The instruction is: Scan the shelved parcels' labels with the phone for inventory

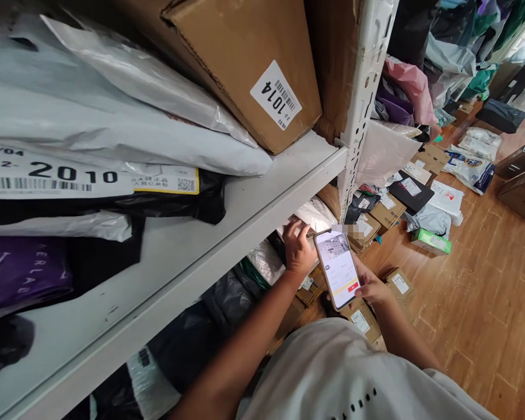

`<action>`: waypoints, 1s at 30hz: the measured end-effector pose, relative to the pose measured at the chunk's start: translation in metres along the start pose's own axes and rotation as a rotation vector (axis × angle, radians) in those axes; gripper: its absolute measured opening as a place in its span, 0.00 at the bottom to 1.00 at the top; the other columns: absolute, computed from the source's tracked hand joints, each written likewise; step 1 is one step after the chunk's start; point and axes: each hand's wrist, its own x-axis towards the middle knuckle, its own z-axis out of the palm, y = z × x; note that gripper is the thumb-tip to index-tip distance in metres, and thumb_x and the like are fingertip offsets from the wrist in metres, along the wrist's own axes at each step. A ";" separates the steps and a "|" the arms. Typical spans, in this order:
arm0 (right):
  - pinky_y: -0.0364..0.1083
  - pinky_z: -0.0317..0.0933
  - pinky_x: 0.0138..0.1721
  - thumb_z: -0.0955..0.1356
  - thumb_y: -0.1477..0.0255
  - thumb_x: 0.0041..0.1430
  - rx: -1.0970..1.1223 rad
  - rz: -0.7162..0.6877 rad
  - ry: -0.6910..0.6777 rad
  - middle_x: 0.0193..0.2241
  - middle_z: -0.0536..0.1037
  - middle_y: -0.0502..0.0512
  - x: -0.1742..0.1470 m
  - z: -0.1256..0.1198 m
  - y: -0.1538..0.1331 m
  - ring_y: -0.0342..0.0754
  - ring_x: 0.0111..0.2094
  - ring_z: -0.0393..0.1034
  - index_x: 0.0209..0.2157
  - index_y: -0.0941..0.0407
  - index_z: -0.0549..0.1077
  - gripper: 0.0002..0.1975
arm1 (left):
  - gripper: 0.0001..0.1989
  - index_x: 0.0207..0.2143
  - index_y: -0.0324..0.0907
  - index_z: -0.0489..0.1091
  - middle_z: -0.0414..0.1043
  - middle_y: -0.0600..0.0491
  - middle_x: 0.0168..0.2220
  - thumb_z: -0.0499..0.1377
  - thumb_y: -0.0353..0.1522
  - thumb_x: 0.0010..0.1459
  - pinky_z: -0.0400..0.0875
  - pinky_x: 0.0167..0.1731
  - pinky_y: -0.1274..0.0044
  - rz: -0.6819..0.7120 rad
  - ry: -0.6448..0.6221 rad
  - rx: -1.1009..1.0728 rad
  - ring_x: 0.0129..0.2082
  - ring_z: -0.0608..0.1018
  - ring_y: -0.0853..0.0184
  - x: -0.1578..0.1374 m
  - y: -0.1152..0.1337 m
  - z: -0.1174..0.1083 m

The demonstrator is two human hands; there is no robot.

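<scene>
My right hand (370,286) is closed around a smartphone (338,269), its lit screen facing up with a photo, lines of text and a red button. The thumb lies along the phone's lower right edge. To the left of the phone, my left hand (300,249) reaches in under the shelf edge. Its fingers are bent over the edge of a parcel, which they mostly hide. Just behind those fingers is a white plastic parcel (317,213). A clear-wrapped parcel (266,261) lies to the left of the hand.
A white metal shelf (262,219) and its perforated post (365,99) stand close by. On the shelf are a cardboard box (245,58) labelled 1014 and a bag labelled 2010 (91,178). Boxes and bags, among them a green box (431,241), lie on the wooden floor (485,297).
</scene>
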 end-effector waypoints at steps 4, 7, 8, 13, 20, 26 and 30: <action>0.41 0.67 0.16 0.75 0.67 0.43 0.027 -0.047 0.159 0.48 0.79 0.58 -0.016 -0.015 0.007 0.49 0.27 0.76 0.69 0.45 0.50 0.53 | 0.14 0.45 0.44 0.74 0.74 0.44 0.51 0.58 0.22 0.58 0.58 0.64 0.51 0.304 -0.239 0.163 0.58 0.72 0.52 0.035 -0.003 -0.029; 0.42 0.68 0.17 0.73 0.69 0.46 0.014 -0.060 0.216 0.46 0.79 0.56 -0.015 -0.024 0.004 0.51 0.30 0.77 0.68 0.43 0.51 0.49 | 0.11 0.28 0.42 0.73 0.75 0.47 0.32 0.56 0.20 0.55 0.71 0.55 0.58 0.368 -0.453 0.181 0.39 0.78 0.57 0.044 -0.007 -0.039; 0.42 0.69 0.17 0.72 0.70 0.47 0.008 -0.063 0.232 0.46 0.79 0.55 -0.013 -0.026 0.002 0.52 0.32 0.77 0.67 0.43 0.52 0.47 | 0.12 0.25 0.42 0.72 0.74 0.47 0.30 0.56 0.19 0.54 0.73 0.51 0.60 0.359 -0.471 0.185 0.35 0.78 0.57 0.041 -0.009 -0.041; 0.41 0.69 0.17 0.72 0.70 0.48 -0.014 -0.064 0.260 0.42 0.78 0.51 0.005 -0.027 -0.007 0.46 0.26 0.73 0.63 0.44 0.58 0.40 | 0.15 0.32 0.43 0.76 0.79 0.46 0.36 0.55 0.18 0.51 0.74 0.54 0.63 0.294 -0.408 0.160 0.39 0.79 0.58 0.003 -0.027 -0.040; 0.41 0.67 0.13 0.73 0.59 0.50 -0.051 0.016 0.153 0.41 0.79 0.53 0.057 -0.010 -0.016 0.44 0.22 0.70 0.57 0.50 0.64 0.33 | 0.16 0.34 0.45 0.75 0.80 0.48 0.40 0.54 0.17 0.52 0.73 0.57 0.63 0.248 -0.303 0.072 0.45 0.80 0.58 -0.023 -0.038 -0.033; 0.41 0.67 0.14 0.72 0.57 0.52 -0.079 0.046 0.082 0.43 0.80 0.55 0.083 0.004 -0.022 0.47 0.26 0.74 0.57 0.50 0.64 0.32 | 0.12 0.35 0.43 0.78 0.78 0.46 0.35 0.55 0.23 0.59 0.77 0.42 0.65 0.208 -0.273 0.081 0.40 0.78 0.56 -0.030 -0.041 -0.028; 0.42 0.67 0.13 0.71 0.56 0.51 -0.082 0.060 0.076 0.44 0.80 0.54 0.085 0.007 -0.024 0.48 0.26 0.74 0.59 0.49 0.62 0.35 | 0.11 0.36 0.42 0.79 0.78 0.46 0.36 0.56 0.25 0.61 0.76 0.42 0.65 0.178 -0.278 0.063 0.40 0.79 0.57 -0.031 -0.040 -0.027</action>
